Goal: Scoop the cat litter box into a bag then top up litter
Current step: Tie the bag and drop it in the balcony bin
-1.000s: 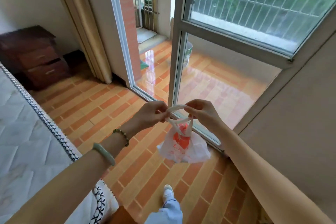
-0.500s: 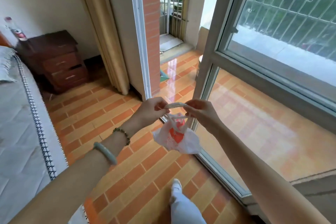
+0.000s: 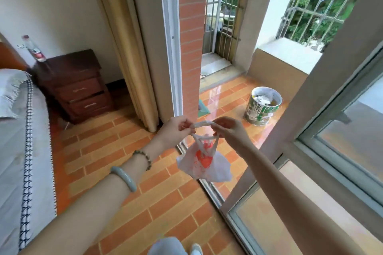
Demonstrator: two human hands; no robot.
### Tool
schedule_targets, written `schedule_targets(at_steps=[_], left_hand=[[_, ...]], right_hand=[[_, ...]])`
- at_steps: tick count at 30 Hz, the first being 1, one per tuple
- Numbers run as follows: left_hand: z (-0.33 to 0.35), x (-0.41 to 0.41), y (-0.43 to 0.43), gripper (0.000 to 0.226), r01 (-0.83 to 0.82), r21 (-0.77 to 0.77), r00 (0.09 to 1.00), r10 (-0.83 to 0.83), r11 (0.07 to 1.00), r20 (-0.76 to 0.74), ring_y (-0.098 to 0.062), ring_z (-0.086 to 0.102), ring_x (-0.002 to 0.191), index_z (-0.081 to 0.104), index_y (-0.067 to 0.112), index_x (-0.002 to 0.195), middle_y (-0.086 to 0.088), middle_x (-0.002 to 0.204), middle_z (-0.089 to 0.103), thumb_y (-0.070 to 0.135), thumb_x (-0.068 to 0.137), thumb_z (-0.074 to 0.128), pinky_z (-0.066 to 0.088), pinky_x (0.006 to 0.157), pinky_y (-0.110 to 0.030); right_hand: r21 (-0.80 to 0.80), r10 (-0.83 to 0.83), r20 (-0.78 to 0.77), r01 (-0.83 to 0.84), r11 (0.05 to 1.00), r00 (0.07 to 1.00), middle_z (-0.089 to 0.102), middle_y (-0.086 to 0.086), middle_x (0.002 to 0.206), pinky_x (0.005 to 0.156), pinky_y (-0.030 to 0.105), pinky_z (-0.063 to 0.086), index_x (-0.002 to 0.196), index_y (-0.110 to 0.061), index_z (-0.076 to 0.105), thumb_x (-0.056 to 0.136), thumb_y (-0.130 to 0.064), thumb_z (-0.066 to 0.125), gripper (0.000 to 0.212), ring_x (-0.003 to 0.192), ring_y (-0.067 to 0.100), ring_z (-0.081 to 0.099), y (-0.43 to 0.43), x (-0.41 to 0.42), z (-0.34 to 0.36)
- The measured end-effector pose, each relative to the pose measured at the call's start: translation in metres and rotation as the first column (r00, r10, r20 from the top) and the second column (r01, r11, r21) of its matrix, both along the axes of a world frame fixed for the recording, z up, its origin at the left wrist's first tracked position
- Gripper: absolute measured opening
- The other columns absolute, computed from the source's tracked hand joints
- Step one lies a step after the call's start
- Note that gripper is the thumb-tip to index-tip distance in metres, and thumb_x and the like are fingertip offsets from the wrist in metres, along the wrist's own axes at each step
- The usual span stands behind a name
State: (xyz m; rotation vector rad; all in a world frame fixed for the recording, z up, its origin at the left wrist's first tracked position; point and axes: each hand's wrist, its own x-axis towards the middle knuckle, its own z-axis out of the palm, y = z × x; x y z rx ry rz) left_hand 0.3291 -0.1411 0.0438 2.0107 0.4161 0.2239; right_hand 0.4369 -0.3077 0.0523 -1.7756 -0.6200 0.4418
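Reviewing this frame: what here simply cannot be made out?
Head view only.
The plastic bag: opaque, contents hidden; red print crumpled, unreadable.
The ends of its handles: covered by the left hand and right hand.
The green object: mostly behind the brick pillar.
The paint-streaked bucket: contents too small to identify.
The bottle on the nightstand: label blurred.
The litter box: outside the frame.

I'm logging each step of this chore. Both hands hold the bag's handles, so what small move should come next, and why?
Probably draw both ends apart to cinch the handles into a knot. The left hand and right hand each pinch an end of the twisted handles, which loop across above the bag hanging bulged below them.
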Motion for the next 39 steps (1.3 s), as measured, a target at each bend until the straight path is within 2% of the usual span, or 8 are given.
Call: schedule_targets(at_steps=[10,15,18,23,26,31,34,39], left_hand=[[-0.017,0.185,0.105,0.022,0.17,-0.009,0.985,-0.17,0.985,0.037,-0.005,0.065,0.074,0.063,0.025,0.075,0.006,0.078,0.068,0.006,0.081,0.071,0.051,0.077,-0.022],[-0.016,0.288,0.146,0.007,0.283,-0.028,0.959,-0.283,0.959,0.023,0.0,0.065,0.072,0.066,0.012,0.083,-0.001,0.082,0.07,0.008,0.081,0.072,0.051,0.073,-0.02],[-0.008,0.347,0.159,0.011,0.365,-0.034,0.931,-0.365,0.93,0.005,-0.006,0.066,0.073,0.064,0.021,0.08,0.001,0.08,0.07,0.012,0.083,0.071,0.052,0.065,-0.022],[-0.007,0.437,0.161,0.017,0.426,-0.003,0.904,-0.426,0.904,0.03,-0.016,0.067,0.08,0.063,0.025,0.076,-0.002,0.08,0.071,0.011,0.081,0.072,0.052,0.08,-0.029],[-0.008,0.485,0.155,0.013,0.45,0.0,0.892,-0.45,0.893,0.039,-0.015,0.067,0.081,0.065,0.024,0.078,0.001,0.08,0.071,0.014,0.082,0.072,0.052,0.083,-0.029],[-0.017,0.571,0.144,0.015,0.481,-0.002,0.876,-0.481,0.877,0.031,-0.003,0.063,0.072,0.067,0.027,0.074,0.011,0.074,0.068,0.015,0.079,0.075,0.049,0.08,-0.023],[-0.026,0.63,0.132,0.007,0.509,0.02,0.86,-0.509,0.86,0.03,0.013,0.057,0.063,0.069,0.017,0.08,0.016,0.072,0.065,0.011,0.079,0.074,0.045,0.073,-0.011],[-0.044,0.737,0.096,0.01,0.568,-0.003,0.822,-0.568,0.823,0.037,0.008,0.061,0.068,0.069,0.018,0.078,0.011,0.076,0.068,0.01,0.08,0.074,0.048,0.072,-0.01]], right_hand=[[0.122,-0.226,-0.156,0.246,0.962,0.962,0.06,-0.008,0.051,0.062,0.029,0.047,0.074,-0.012,0.067,0.082,-0.003,0.068,0.012,0.049,0.003,0.056,0.09,0.149,-0.022],[0.142,-0.346,-0.142,0.365,0.92,0.927,0.06,-0.001,0.061,0.061,0.029,0.044,0.082,-0.007,0.071,0.082,-0.007,0.069,0.002,0.057,0.01,0.053,0.121,0.225,-0.02],[0.138,-0.43,-0.113,0.443,0.886,0.896,0.063,0.004,0.065,0.065,0.033,0.046,0.082,-0.004,0.072,0.081,-0.011,0.071,0.007,0.061,0.014,0.055,0.13,0.27,-0.013],[0.12,-0.52,-0.087,0.527,0.841,0.85,0.059,0.011,0.07,0.058,0.025,0.041,0.081,0.004,0.07,0.081,-0.012,0.071,0.016,0.066,0.017,0.05,0.131,0.336,-0.003],[0.068,-0.563,-0.064,0.567,0.821,0.824,0.06,-0.004,0.059,0.062,0.031,0.041,0.079,0.002,0.071,0.082,-0.013,0.071,0.015,0.061,0.009,0.05,0.126,0.383,-0.005],[0.034,-0.569,-0.04,0.571,0.821,0.821,0.063,-0.008,0.056,0.066,0.035,0.041,0.059,-0.022,0.071,0.08,-0.012,0.072,0.022,0.066,0.014,0.055,0.11,0.467,-0.018],[0.025,-0.569,-0.004,0.569,0.822,0.822,0.064,-0.008,0.056,0.065,0.035,0.043,0.058,-0.024,0.07,0.079,-0.011,0.072,0.026,0.065,0.016,0.057,0.096,0.526,-0.032],[0.024,-0.61,0.009,0.61,0.792,0.792,0.067,0.004,0.066,0.064,0.038,0.046,0.068,-0.017,0.072,0.078,-0.01,0.073,0.012,0.065,0.015,0.057,0.061,0.627,-0.046]])
